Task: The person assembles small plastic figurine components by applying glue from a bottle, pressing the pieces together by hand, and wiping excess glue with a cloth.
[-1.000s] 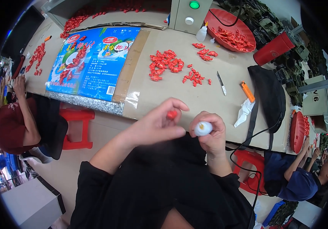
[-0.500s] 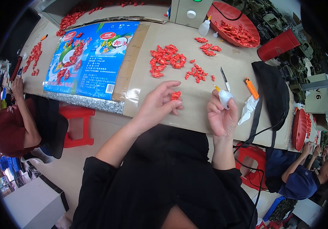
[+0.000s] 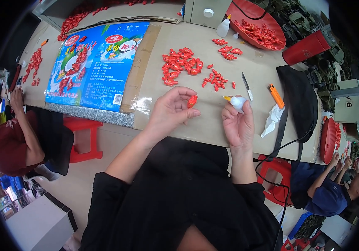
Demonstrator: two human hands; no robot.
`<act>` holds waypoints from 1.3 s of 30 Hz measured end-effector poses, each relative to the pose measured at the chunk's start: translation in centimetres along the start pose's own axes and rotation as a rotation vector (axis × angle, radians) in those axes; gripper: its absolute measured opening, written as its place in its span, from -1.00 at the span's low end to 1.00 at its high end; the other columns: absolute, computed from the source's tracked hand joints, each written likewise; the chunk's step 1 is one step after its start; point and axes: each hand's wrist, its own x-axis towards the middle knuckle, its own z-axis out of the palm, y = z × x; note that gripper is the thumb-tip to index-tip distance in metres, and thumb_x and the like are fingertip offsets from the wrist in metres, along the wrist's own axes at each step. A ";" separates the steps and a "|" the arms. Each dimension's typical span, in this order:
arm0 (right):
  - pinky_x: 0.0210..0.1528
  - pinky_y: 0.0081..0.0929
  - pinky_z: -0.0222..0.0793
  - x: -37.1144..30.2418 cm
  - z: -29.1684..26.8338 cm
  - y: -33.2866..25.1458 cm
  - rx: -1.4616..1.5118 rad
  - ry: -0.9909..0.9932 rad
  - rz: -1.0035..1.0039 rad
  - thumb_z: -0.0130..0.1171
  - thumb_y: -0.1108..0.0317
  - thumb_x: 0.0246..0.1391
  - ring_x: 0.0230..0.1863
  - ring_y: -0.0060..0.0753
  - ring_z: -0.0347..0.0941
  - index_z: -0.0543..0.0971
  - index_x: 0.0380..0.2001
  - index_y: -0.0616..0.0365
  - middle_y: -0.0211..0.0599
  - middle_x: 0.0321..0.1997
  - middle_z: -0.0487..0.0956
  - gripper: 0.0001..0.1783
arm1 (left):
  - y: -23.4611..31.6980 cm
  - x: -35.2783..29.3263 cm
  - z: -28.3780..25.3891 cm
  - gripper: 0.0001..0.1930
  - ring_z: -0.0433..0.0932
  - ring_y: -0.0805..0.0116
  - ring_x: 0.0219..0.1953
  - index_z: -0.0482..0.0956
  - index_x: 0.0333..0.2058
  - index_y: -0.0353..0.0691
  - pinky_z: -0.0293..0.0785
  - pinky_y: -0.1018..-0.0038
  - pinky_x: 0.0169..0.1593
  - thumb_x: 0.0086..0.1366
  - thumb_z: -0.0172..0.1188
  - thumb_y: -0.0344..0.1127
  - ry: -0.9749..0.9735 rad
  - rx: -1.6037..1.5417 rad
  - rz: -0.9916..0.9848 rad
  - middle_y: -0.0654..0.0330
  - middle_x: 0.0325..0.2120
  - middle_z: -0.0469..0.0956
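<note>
Between the fingertips and thumb of my left hand (image 3: pixel 172 109) is a small red plastic piece (image 3: pixel 192 101), held above the table. My right hand (image 3: pixel 238 125) grips a small white squeeze bottle (image 3: pixel 238 103) with a yellow tip. That tip points left, toward the red piece, with a gap between them. Beyond my hands lie a pile of larger red pieces (image 3: pixel 181 65) and a cluster of smaller red pieces (image 3: pixel 215 79). A few more red pieces (image 3: pixel 228 52) rest farther back, near a red bowl.
A red bowl (image 3: pixel 280 34) of pieces stands far right beside a red cylinder (image 3: pixel 305 48) and a second white bottle (image 3: pixel 223 27). A knife (image 3: pixel 246 85), orange lighter (image 3: pixel 276 96), tissue (image 3: pixel 272 120) and black bag (image 3: pixel 298 94) lie right. Blue printed cardboard (image 3: pixel 93 69) covers the left. Co-workers sit both sides.
My right hand has turned the bottle so its yellow tip points more to the left, nearer the red piece. My left hand has raised the red piece slightly.
</note>
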 end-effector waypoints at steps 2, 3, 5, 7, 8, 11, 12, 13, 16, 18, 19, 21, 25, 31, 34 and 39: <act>-0.44 -0.63 0.14 0.0 0.0 0.1 -0.119 -0.032 -0.007 0.03 0.27 0.02 -0.48 -0.58 0.21 0.40 -0.28 0.22 -0.32 -0.38 0.42 -0.75 | 0.3 0.1 0.2 -0.65 0.40 0.66 -0.50 0.33 -0.23 -0.29 0.35 0.72 -0.51 -0.03 0.19 -0.58 -0.019 -0.064 -0.014 0.27 -0.43 0.39; -0.44 -0.63 0.14 0.0 0.0 0.2 -0.119 -0.030 -0.007 0.03 0.27 0.02 -0.48 -0.58 0.21 0.40 -0.28 0.22 -0.32 -0.38 0.42 -0.75 | 0.4 0.2 0.2 -0.65 0.41 0.64 -0.50 0.33 -0.23 -0.29 0.37 0.70 -0.51 -0.02 0.19 -0.58 -0.035 -0.127 -0.026 0.27 -0.42 0.39; -0.43 -0.62 0.14 0.1 0.0 0.3 -0.189 -0.025 -0.028 0.04 0.28 0.02 -0.48 -0.58 0.22 0.41 -0.29 0.21 -0.32 -0.38 0.43 -0.76 | 0.2 0.2 0.5 -0.65 0.41 0.64 -0.48 0.33 -0.23 -0.28 0.37 0.71 -0.48 -0.03 0.19 -0.58 -0.022 -0.091 -0.016 0.27 -0.42 0.39; -0.43 -0.62 0.14 0.0 0.1 0.4 -0.205 -0.029 -0.048 0.04 0.29 0.01 -0.48 -0.58 0.22 0.41 -0.29 0.21 -0.32 -0.37 0.43 -0.76 | -0.1 0.3 0.6 -0.65 0.40 0.63 -0.47 0.33 -0.23 -0.28 0.38 0.71 -0.46 -0.03 0.20 -0.58 -0.004 -0.055 -0.006 0.27 -0.42 0.39; -0.43 -0.62 0.14 -0.1 0.3 0.3 -0.220 -0.035 -0.069 0.05 0.30 0.01 -0.48 -0.58 0.22 0.41 -0.29 0.21 -0.31 -0.37 0.43 -0.77 | -0.3 0.4 0.6 -0.65 0.39 0.64 -0.46 0.34 -0.23 -0.28 0.37 0.72 -0.43 -0.04 0.20 -0.57 0.021 0.029 0.069 0.27 -0.43 0.39; -0.43 -0.62 0.14 -0.3 1.0 0.4 -0.237 -0.034 -0.112 0.07 0.32 -0.01 -0.48 -0.58 0.22 0.41 -0.30 0.22 -0.32 -0.38 0.42 -0.77 | -0.8 0.7 0.8 -0.65 0.38 0.65 -0.44 0.34 -0.24 -0.28 0.36 0.74 -0.39 -0.05 0.22 -0.57 0.053 0.134 0.157 0.28 -0.44 0.39; -0.43 -0.62 0.14 -0.3 0.9 0.4 -0.238 -0.032 -0.113 0.07 0.32 -0.01 -0.48 -0.58 0.22 0.41 -0.30 0.22 -0.32 -0.38 0.42 -0.77 | -0.8 0.8 0.9 -0.65 0.37 0.66 -0.43 0.34 -0.25 -0.28 0.36 0.74 -0.38 -0.05 0.22 -0.57 0.057 0.157 0.176 0.29 -0.45 0.39; -0.42 -0.62 0.14 -0.2 0.8 0.4 -0.250 -0.041 -0.101 0.07 0.33 -0.01 -0.48 -0.58 0.22 0.41 -0.30 0.23 -0.33 -0.39 0.41 -0.77 | -1.0 0.8 0.9 -0.65 0.37 0.66 -0.43 0.34 -0.25 -0.28 0.36 0.74 -0.38 -0.05 0.22 -0.57 0.056 0.155 0.174 0.29 -0.45 0.39; -0.42 -0.61 0.15 -0.2 0.4 0.7 -0.263 -0.029 -0.086 0.07 0.34 -0.01 -0.48 -0.58 0.21 0.40 -0.31 0.25 -0.35 -0.41 0.40 -0.78 | -1.5 0.6 0.9 -0.66 0.37 0.66 -0.43 0.34 -0.26 -0.29 0.36 0.73 -0.38 -0.05 0.22 -0.56 0.077 0.112 0.183 0.30 -0.46 0.40; -0.42 -0.61 0.15 -0.2 0.4 0.9 -0.264 -0.007 -0.084 0.07 0.34 -0.01 -0.48 -0.58 0.21 0.40 -0.32 0.25 -0.35 -0.42 0.39 -0.78 | -1.4 0.5 0.9 -0.67 0.37 0.65 -0.43 0.34 -0.27 -0.30 0.36 0.72 -0.38 -0.04 0.22 -0.56 0.073 0.148 0.170 0.30 -0.47 0.40; -0.42 -0.61 0.15 -0.2 0.5 0.9 -0.283 -0.008 -0.093 0.07 0.34 0.00 -0.48 -0.59 0.20 0.40 -0.32 0.25 -0.35 -0.42 0.39 -0.79 | -1.5 0.4 0.9 -0.67 0.37 0.65 -0.43 0.34 -0.27 -0.30 0.36 0.72 -0.38 -0.04 0.22 -0.56 0.074 0.146 0.169 0.30 -0.47 0.40; -0.42 -0.61 0.16 -0.2 0.6 0.9 -0.302 -0.010 -0.102 0.07 0.35 0.00 -0.48 -0.59 0.20 0.40 -0.33 0.25 -0.35 -0.43 0.39 -0.79 | -1.6 0.4 0.8 -0.67 0.37 0.64 -0.42 0.33 -0.27 -0.30 0.36 0.72 -0.38 -0.04 0.21 -0.56 0.072 0.168 0.204 0.30 -0.46 0.40; -0.41 -0.62 0.16 -0.2 0.8 1.0 -0.326 -0.019 -0.097 0.06 0.36 0.00 -0.48 -0.59 0.20 0.40 -0.34 0.24 -0.36 -0.46 0.37 -0.81 | -2.0 0.4 0.7 -0.67 0.37 0.64 -0.41 0.35 -0.22 -0.29 0.36 0.71 -0.37 -0.01 0.19 -0.55 0.078 0.100 0.277 0.28 -0.40 0.38; -0.42 -0.62 0.16 -0.2 0.7 1.0 -0.337 -0.016 -0.096 0.06 0.35 0.00 -0.49 -0.58 0.21 0.40 -0.34 0.24 -0.36 -0.46 0.38 -0.81 | -0.9 0.1 0.6 -0.75 0.33 0.66 -0.48 0.40 -0.16 -0.23 0.30 0.73 -0.43 0.13 0.07 -0.45 0.129 -0.018 0.190 0.31 -0.38 0.30; -0.43 -0.62 0.14 -0.1 0.3 1.0 -0.335 -0.017 -0.101 0.07 0.33 -0.01 -0.50 -0.58 0.21 0.41 -0.32 0.23 -0.31 -0.40 0.40 -0.78 | -0.9 0.3 0.4 -0.80 0.34 0.62 -0.53 0.39 -0.19 -0.29 0.32 0.69 -0.49 0.19 -0.01 -0.42 0.043 0.030 0.198 0.27 -0.40 0.35; -0.44 -0.62 0.13 -0.2 0.5 1.1 -0.349 -0.012 -0.098 0.08 0.31 -0.02 -0.51 -0.59 0.21 0.40 -0.29 0.23 -0.26 -0.34 0.42 -0.75 | -0.6 0.0 1.2 -0.87 0.34 0.61 -0.42 0.46 -0.35 -0.27 0.34 0.69 -0.36 0.07 0.13 -0.48 0.087 0.054 0.218 0.31 -0.41 0.29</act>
